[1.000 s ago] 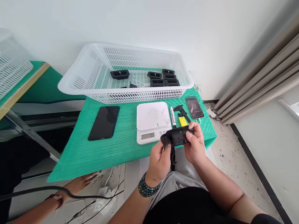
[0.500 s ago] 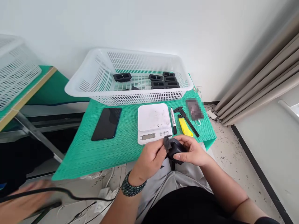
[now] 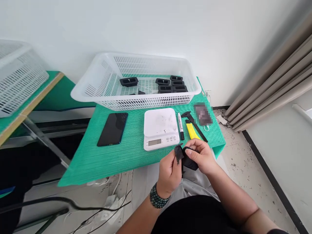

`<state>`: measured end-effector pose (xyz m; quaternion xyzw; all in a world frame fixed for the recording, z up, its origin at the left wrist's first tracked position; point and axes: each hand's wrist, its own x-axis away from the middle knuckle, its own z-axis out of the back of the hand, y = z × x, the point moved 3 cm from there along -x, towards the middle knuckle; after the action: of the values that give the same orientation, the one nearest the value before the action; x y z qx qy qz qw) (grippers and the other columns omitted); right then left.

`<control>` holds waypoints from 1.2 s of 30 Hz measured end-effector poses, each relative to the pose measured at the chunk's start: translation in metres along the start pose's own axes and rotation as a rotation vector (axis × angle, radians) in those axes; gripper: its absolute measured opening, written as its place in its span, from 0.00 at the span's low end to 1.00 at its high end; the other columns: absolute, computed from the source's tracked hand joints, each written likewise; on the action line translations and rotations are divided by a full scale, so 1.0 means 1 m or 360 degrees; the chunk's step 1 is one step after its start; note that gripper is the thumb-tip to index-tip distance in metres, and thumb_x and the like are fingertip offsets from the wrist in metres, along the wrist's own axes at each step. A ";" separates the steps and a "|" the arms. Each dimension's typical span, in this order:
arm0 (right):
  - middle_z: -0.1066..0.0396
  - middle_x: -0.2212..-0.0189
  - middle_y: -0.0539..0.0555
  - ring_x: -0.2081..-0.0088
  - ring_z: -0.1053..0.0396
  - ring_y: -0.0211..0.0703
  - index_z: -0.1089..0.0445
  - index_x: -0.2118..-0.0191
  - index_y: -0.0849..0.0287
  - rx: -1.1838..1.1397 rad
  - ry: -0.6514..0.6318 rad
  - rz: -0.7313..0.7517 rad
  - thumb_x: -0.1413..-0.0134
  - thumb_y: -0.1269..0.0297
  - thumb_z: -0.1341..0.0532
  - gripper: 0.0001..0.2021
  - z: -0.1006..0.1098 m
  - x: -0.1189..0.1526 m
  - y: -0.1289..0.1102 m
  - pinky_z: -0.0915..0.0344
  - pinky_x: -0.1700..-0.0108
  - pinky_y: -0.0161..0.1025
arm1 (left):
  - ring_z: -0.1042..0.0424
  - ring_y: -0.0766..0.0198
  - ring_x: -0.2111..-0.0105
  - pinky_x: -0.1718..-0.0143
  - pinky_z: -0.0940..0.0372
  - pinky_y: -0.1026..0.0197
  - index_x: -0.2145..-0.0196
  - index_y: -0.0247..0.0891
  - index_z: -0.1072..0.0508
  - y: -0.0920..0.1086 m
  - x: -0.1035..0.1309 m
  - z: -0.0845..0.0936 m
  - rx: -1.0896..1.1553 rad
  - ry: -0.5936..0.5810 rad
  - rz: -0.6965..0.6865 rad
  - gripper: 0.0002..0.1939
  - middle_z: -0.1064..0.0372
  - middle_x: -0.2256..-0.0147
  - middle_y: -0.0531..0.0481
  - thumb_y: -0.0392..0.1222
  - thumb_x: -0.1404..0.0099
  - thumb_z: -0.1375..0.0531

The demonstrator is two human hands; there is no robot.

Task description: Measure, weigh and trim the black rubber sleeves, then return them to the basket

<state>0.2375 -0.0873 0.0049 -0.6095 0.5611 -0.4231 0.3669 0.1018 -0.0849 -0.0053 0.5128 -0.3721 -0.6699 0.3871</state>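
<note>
My left hand (image 3: 170,172), with a dark beaded bracelet at the wrist, pinches a dark grey folded scrap (image 3: 179,154) that could be sandpaper or cloth. Close beside it, my right hand (image 3: 201,156) grips a black molded part (image 3: 190,162), thumb on top. Both are held over my lap at the table's front edge; whether scrap and part touch is unclear. Just beyond my hands are a white digital scale (image 3: 161,125), a marker (image 3: 180,126), a yellow utility knife (image 3: 192,131) and a black caliper (image 3: 198,128).
A white plastic basket (image 3: 136,102) at the back holds several black parts (image 3: 165,88). A phone (image 3: 112,129) lies on the green mesh cover (image 3: 136,162). Another basket (image 3: 21,78) stands on the left table. Cables (image 3: 70,202) hang at lower left. A pixelated item (image 3: 203,113) sits at right.
The black part has been turned in my right hand. My left hand has shifted right with the scrap. Another person's blurred hand at lower left has gone out of view.
</note>
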 end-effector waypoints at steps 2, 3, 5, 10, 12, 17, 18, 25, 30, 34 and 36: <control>0.36 0.85 0.43 0.83 0.48 0.29 0.27 0.72 0.58 -0.0041 0.0058 -0.0002 0.55 0.47 0.24 0.20 0.001 0.000 0.000 0.50 0.79 0.31 | 0.42 0.66 0.81 0.79 0.45 0.63 0.74 0.41 0.36 0.002 0.004 -0.004 -0.0021 0.0045 -0.0030 0.18 0.41 0.80 0.56 0.45 0.25 0.49; 0.37 0.85 0.43 0.83 0.49 0.29 0.27 0.73 0.59 -0.0053 0.0084 -0.0004 0.55 0.47 0.24 0.21 0.001 0.000 0.000 0.51 0.79 0.31 | 0.43 0.67 0.81 0.79 0.47 0.63 0.74 0.41 0.37 0.003 0.004 -0.005 -0.0038 0.0059 -0.0052 0.18 0.42 0.81 0.56 0.43 0.25 0.49; 0.36 0.85 0.44 0.83 0.48 0.30 0.27 0.74 0.59 -0.0069 0.0132 -0.0004 0.56 0.46 0.24 0.21 0.002 0.001 -0.001 0.51 0.79 0.31 | 0.44 0.67 0.81 0.79 0.48 0.62 0.75 0.41 0.39 0.005 0.003 -0.006 -0.0073 0.0077 -0.0112 0.17 0.44 0.81 0.57 0.41 0.26 0.49; 0.32 0.82 0.46 0.81 0.44 0.32 0.25 0.75 0.58 -0.0158 0.0263 0.0010 0.60 0.49 0.22 0.19 0.003 0.001 -0.002 0.46 0.78 0.32 | 0.41 0.66 0.81 0.78 0.47 0.62 0.74 0.41 0.38 0.008 0.000 -0.009 -0.0126 0.0108 -0.0188 0.15 0.41 0.80 0.56 0.38 0.27 0.50; 0.32 0.82 0.46 0.80 0.43 0.32 0.24 0.75 0.58 -0.0205 0.0308 0.0012 0.62 0.50 0.21 0.19 0.003 0.002 -0.002 0.45 0.77 0.32 | 0.40 0.66 0.80 0.78 0.45 0.62 0.73 0.41 0.36 0.008 0.001 -0.011 -0.0147 0.0140 -0.0176 0.14 0.40 0.80 0.55 0.38 0.27 0.50; 0.32 0.81 0.46 0.79 0.43 0.33 0.25 0.75 0.58 -0.0260 0.0367 0.0016 0.61 0.51 0.22 0.18 0.004 0.002 0.002 0.45 0.76 0.32 | 0.37 0.64 0.80 0.77 0.42 0.61 0.72 0.41 0.35 0.004 0.005 -0.015 -0.0200 0.0182 -0.0109 0.14 0.37 0.79 0.55 0.40 0.27 0.50; 0.32 0.81 0.46 0.79 0.43 0.33 0.25 0.75 0.58 -0.0270 0.0379 0.0015 0.61 0.51 0.22 0.18 0.005 0.002 0.002 0.45 0.76 0.32 | 0.37 0.63 0.80 0.76 0.42 0.61 0.72 0.41 0.35 0.003 0.006 -0.016 -0.0210 0.0190 -0.0105 0.14 0.37 0.79 0.54 0.40 0.28 0.50; 0.32 0.78 0.45 0.77 0.39 0.34 0.27 0.73 0.57 -0.0475 0.0742 0.0203 0.64 0.49 0.22 0.20 0.016 0.000 -0.012 0.41 0.75 0.32 | 0.39 0.64 0.80 0.76 0.45 0.60 0.75 0.42 0.37 0.000 0.019 -0.037 -0.0247 -0.0081 -0.0222 0.15 0.36 0.79 0.52 0.35 0.30 0.50; 0.29 0.77 0.46 0.76 0.36 0.36 0.27 0.71 0.55 -0.0553 0.0829 0.0209 0.62 0.45 0.23 0.21 0.014 0.002 -0.013 0.37 0.73 0.34 | 0.40 0.63 0.80 0.75 0.46 0.59 0.76 0.43 0.41 -0.005 0.020 -0.035 -0.0164 -0.0183 -0.0140 0.15 0.39 0.80 0.52 0.38 0.29 0.51; 0.30 0.77 0.45 0.76 0.35 0.38 0.30 0.70 0.54 -0.0656 0.0862 0.0146 0.60 0.44 0.24 0.22 0.011 0.006 -0.002 0.35 0.71 0.37 | 0.41 0.63 0.80 0.75 0.47 0.59 0.76 0.43 0.42 -0.005 0.018 -0.027 -0.0135 -0.0166 -0.0188 0.16 0.41 0.81 0.53 0.39 0.29 0.50; 0.31 0.77 0.45 0.76 0.35 0.38 0.31 0.70 0.54 -0.0653 0.0859 0.0125 0.58 0.44 0.25 0.21 0.011 0.007 0.001 0.35 0.71 0.38 | 0.41 0.63 0.80 0.76 0.48 0.59 0.76 0.43 0.42 -0.004 0.017 -0.025 -0.0114 -0.0173 -0.0198 0.16 0.41 0.81 0.54 0.38 0.29 0.51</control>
<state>0.2475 -0.0951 0.0003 -0.5145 0.7345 -0.4331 0.0909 0.1230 -0.1009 -0.0208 0.4836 -0.3360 -0.7323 0.3420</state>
